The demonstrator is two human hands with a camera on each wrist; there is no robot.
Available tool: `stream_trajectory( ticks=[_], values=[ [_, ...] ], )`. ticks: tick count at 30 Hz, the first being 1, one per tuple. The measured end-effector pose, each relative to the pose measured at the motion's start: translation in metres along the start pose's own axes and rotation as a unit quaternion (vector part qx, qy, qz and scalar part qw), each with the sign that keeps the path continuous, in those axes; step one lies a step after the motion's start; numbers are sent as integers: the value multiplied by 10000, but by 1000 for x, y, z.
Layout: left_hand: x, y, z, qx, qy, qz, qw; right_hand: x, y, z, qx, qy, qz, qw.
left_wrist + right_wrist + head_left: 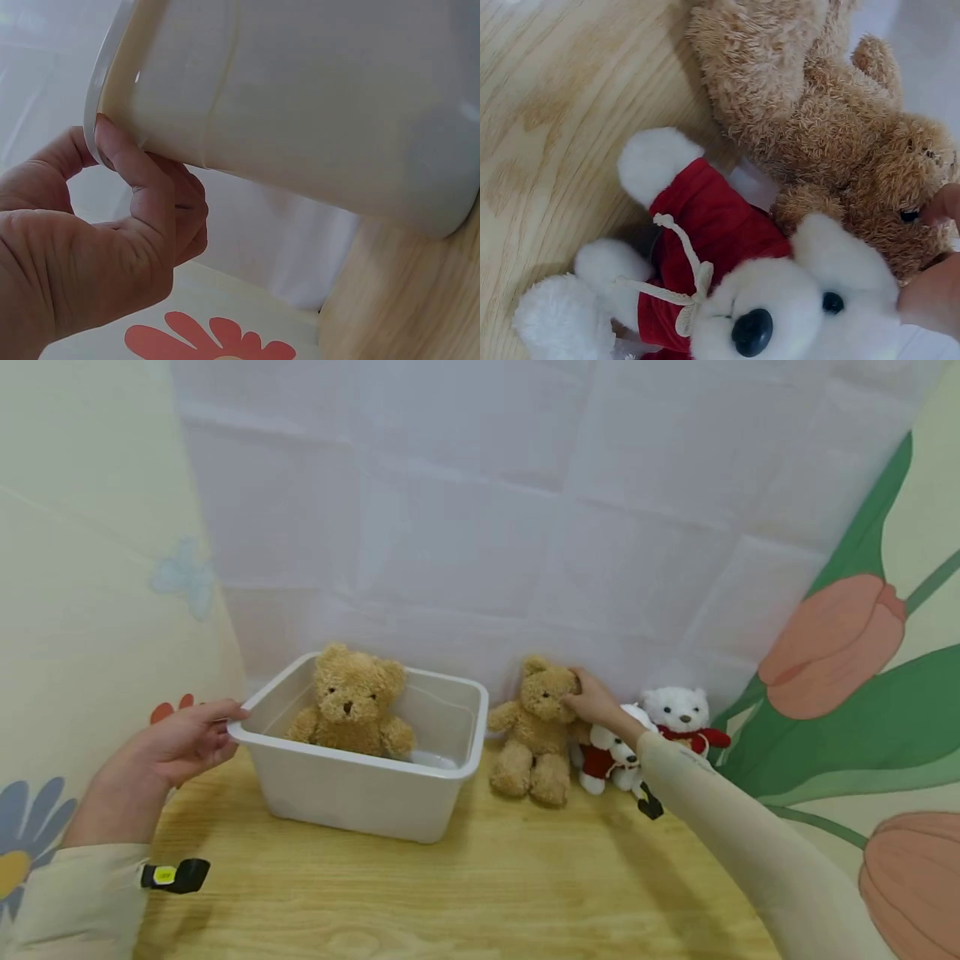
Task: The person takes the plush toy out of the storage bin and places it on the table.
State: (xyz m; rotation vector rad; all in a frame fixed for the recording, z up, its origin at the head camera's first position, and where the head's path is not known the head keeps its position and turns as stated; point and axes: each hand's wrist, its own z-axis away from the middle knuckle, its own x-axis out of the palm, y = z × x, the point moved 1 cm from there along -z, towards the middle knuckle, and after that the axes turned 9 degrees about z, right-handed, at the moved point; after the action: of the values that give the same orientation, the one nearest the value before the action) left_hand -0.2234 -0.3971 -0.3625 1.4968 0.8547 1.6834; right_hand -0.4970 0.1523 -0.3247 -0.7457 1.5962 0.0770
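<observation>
Left hand [176,747] pinching bin rim [247,737], right hand [592,700] on brown bear's head [550,689]

Beside my right hand [592,700]: white bears [645,739] crowding the brown bear [536,731]; bare table [480,893] beneath my forearm.

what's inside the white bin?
One brown teddy bear sits upright inside the white bin, facing forward. A bit of bare floor shows beside it; the bear's legs and the remaining floor are hidden by the front wall.
</observation>
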Motion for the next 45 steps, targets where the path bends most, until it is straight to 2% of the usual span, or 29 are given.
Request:
stream_trajectory(
  ticks=[9,17,22,24,27,31,40,45],
  values=[
    [-6,3,5,122,142,-332,9993,4,-8,-7,111,-239,-521,9983],
    [-11,3,14,126,246,-355,9990,3,-12,-13,-227,-279,-292,9989],
    [-13,2,19,100,321,-374,9987,-4,-26,-18,-195,-411,-80,9989],
    [-12,2,19,116,297,-366,9988,-11,-36,-17,-149,-331,-50,9993],
    [-6,3,13,178,163,-358,9991,-22,-50,-11,-96,54,63,9999],
    [2,1,6,233,94,-386,9989,-30,-72,-5,-231,424,187,9987],
    [3,0,6,255,144,-519,9982,-10,-150,-18,-1030,-98,264,9943],
    [5,1,5,300,144,-718,9969,13,-185,-31,-1496,-469,729,9849]
  ],
)
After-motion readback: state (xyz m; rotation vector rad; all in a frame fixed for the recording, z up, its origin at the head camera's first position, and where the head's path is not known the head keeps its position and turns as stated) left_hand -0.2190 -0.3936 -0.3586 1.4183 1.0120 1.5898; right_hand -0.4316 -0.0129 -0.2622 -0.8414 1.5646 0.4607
